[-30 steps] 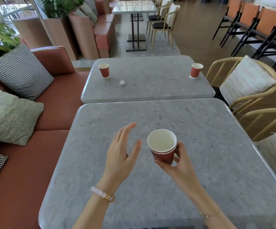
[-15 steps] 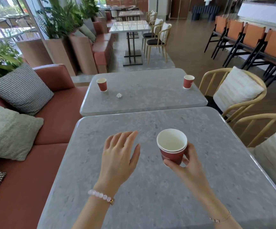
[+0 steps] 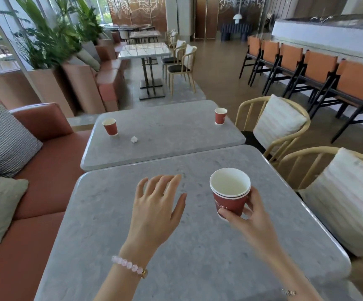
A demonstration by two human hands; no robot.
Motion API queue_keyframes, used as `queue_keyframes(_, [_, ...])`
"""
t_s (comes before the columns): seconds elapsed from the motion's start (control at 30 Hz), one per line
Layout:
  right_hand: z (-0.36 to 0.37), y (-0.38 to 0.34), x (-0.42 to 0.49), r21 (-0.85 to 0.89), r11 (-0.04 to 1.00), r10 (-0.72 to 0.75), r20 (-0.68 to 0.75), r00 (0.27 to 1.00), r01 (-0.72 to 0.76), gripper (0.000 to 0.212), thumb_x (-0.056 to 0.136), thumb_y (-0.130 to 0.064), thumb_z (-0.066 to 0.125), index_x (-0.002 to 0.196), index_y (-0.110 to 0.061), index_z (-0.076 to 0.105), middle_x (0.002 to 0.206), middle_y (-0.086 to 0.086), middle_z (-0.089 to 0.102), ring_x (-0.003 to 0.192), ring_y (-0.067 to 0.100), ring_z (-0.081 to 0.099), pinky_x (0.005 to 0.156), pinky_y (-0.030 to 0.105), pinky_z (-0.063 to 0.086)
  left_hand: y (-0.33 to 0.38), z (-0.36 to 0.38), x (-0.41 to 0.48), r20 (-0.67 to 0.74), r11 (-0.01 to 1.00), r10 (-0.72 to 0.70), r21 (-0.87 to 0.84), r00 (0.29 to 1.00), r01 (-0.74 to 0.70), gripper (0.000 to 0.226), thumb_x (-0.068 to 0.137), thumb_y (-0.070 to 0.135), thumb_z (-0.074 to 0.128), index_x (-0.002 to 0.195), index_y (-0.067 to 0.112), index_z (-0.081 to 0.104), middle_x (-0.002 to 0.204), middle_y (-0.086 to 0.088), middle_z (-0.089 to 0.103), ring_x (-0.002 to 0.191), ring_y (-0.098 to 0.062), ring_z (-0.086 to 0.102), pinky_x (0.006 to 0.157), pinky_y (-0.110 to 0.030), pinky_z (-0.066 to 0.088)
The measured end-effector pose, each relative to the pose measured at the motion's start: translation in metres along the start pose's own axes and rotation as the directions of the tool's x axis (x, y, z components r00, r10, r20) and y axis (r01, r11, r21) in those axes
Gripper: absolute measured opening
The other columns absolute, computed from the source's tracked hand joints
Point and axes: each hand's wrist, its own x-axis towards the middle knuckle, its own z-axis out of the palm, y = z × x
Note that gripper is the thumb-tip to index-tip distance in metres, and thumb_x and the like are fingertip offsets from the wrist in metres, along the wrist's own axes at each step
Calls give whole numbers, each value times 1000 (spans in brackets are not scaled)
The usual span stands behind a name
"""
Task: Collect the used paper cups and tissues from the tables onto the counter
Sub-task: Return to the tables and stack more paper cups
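My right hand (image 3: 250,218) grips a stack of two nested red paper cups (image 3: 230,192), held upright above the near grey table (image 3: 176,246). My left hand (image 3: 156,209) hovers over the same table with its fingers spread and holds nothing. On the far grey table (image 3: 165,137) stand a red paper cup at the left (image 3: 110,126) and another at the right (image 3: 220,116). A crumpled white tissue (image 3: 134,139) lies near the left cup. The white counter (image 3: 328,38) runs along the far right of the room.
A red bench sofa (image 3: 46,170) with cushions lines the left side. Wooden chairs with pale cushions (image 3: 278,124) stand right of both tables. Orange bar chairs (image 3: 317,70) front the counter. Planters (image 3: 46,51) and more tables stand further back, with open wooden floor between.
The view has tilted up, showing more of the room and the counter. My right hand carried the cups slightly right. My left hand turned palm-down and spread its fingers.
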Motion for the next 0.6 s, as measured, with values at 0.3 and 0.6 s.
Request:
queue_keyframes(0.3, [-21,-20,-50,-20,999,18,-286,958,-25,64,69,-9,80,116,-36,46,114,-23,57,93,-23,54,70,-1,41,20,2,12,16,952,261,-169,965,-255,39,93,37,43,116,12,62,109,1,65,98,-25,61,91,-49,43])
queue_keyframes(0.6, [-44,-31,-131,-27,998,27,-541,841,-50,68,68,-20,83,122,-36,46,119,-18,59,107,-4,58,89,18,48,69,5,2,9,806,491,-384,871,-450,42,93,40,41,117,12,62,108,-2,66,98,-27,61,87,-51,46])
